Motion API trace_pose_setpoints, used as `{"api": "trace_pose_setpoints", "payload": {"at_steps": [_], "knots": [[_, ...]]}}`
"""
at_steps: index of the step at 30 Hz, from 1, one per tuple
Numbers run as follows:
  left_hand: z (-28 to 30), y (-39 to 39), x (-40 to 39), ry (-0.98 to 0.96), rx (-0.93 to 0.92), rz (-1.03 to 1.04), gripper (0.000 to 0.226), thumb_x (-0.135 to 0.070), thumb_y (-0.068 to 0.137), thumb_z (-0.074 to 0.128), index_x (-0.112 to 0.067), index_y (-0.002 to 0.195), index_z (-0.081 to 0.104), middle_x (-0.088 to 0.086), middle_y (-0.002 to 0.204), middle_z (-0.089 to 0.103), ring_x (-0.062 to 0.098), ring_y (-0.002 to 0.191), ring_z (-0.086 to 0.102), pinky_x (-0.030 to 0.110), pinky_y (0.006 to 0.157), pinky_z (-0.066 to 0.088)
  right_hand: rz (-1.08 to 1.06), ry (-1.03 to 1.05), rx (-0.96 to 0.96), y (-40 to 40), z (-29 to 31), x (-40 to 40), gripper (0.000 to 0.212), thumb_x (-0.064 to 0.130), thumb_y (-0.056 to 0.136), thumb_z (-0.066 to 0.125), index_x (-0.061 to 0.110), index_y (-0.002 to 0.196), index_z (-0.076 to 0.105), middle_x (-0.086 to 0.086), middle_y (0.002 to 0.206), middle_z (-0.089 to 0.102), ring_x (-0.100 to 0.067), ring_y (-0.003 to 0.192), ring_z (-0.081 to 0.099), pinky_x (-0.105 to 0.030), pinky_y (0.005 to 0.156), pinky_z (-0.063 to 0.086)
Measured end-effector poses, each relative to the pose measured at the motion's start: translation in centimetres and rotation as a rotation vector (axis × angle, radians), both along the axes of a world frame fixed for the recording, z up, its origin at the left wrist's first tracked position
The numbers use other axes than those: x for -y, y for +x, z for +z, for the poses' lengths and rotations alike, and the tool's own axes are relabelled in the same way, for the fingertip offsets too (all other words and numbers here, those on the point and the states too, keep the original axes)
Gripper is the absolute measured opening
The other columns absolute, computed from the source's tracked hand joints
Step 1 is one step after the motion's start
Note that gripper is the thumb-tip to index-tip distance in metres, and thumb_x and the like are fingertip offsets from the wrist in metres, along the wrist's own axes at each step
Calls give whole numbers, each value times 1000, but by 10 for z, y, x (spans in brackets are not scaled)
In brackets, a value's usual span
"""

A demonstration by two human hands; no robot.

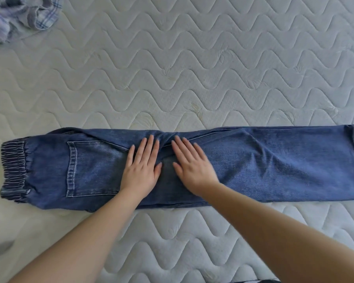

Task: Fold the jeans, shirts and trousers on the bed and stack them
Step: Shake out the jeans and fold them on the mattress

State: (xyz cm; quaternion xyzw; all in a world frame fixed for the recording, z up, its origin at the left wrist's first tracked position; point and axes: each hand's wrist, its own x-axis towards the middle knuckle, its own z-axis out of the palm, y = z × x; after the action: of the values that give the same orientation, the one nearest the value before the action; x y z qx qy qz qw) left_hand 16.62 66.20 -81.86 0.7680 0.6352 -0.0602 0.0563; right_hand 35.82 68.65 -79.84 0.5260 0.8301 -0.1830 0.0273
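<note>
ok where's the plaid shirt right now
The plaid shirt lies crumpled in the head view's top left corner, on the mattress, apart from the jeans.

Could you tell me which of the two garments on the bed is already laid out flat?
The blue jeans, under both flat hands; the checked shirt lies crumpled in the far left corner.

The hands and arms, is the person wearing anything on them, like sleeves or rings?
No. The left hand and right hand wear no gloves or visible rings, both wrists are without watch or bracelet, and both forearms are uncovered as far as the picture shows, with no sleeves.
</note>
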Motion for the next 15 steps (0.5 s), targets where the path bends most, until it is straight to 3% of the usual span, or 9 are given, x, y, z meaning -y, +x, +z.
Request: {"api": "trace_pose_setpoints", "payload": {"at_steps": [4,9,11,15], "knots": [[0,-3,-6,-34,1,-7,67,-46,99,14,-11,155,14,7,163,9,20,151,9,44,122,12,-86,-39,-24,-44,-6,-16,58,37,104,26,17,157,14,1,165,10,-15,152,6,-34,123,-5],[-3,-14,-23,-48,-42,-69,62,-47,102,7,-18,156,-4,3,165,-1,19,152,0,45,122,3,-38,-23,146,-10,-23,-38,67,57,100,9,25,157,-3,9,163,-11,-10,151,-8,-32,121,-12],[-4,-16,-33,-52,-19,-55,60,-45,102,13,-22,154,-8,0,165,2,18,151,1,46,122,1,-84,-5,189,11,-26,-47,69,59,98,3,25,157,-6,10,160,-15,-8,149,-12,-30,118,-16],[-1,-20,-39,-53,53,-45,64,-44,102,29,-20,156,4,1,164,12,19,151,12,45,122,8,-194,-1,225,45,-27,-51,68,60,99,3,27,157,-7,11,161,-13,-5,148,-12,-29,119,-15]]}}
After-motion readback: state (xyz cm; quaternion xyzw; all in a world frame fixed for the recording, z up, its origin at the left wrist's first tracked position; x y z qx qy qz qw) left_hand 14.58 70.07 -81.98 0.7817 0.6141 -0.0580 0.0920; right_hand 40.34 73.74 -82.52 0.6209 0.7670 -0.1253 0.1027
